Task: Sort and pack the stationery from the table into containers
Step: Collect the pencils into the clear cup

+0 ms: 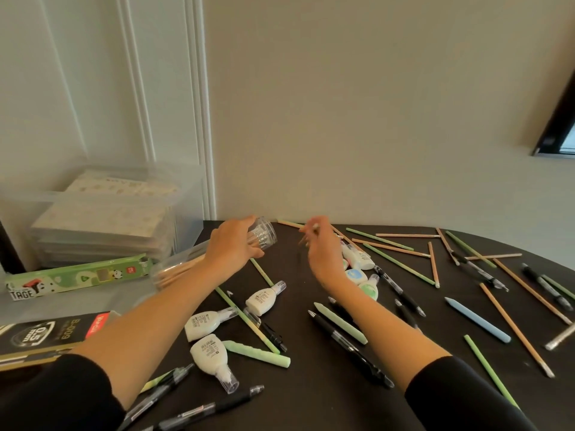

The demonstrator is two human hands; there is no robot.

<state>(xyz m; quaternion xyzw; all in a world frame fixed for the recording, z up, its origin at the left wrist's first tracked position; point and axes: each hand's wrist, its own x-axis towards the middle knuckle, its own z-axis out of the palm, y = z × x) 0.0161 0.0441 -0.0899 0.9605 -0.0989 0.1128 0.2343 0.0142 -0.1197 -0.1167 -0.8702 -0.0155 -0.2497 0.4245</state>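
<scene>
The clear jar [264, 236] is lifted off the table and tipped on its side, mouth towards the right, with the left hand [233, 244] wrapped round its base. Just right of it, the right hand [320, 245] pinches a tan pencil [311, 230] between its fingertips, close to the jar's mouth. Below both hands the dark table [326, 405] is strewn with white bottles [261, 298], black pens [345, 346] and green and tan pencils [398, 262]. Left of the jar hand stand clear bins [102, 219], a green box [77, 275] and a black box [46, 334]. Behind is a cream wall [373, 119] with white moulding [199, 104].
</scene>
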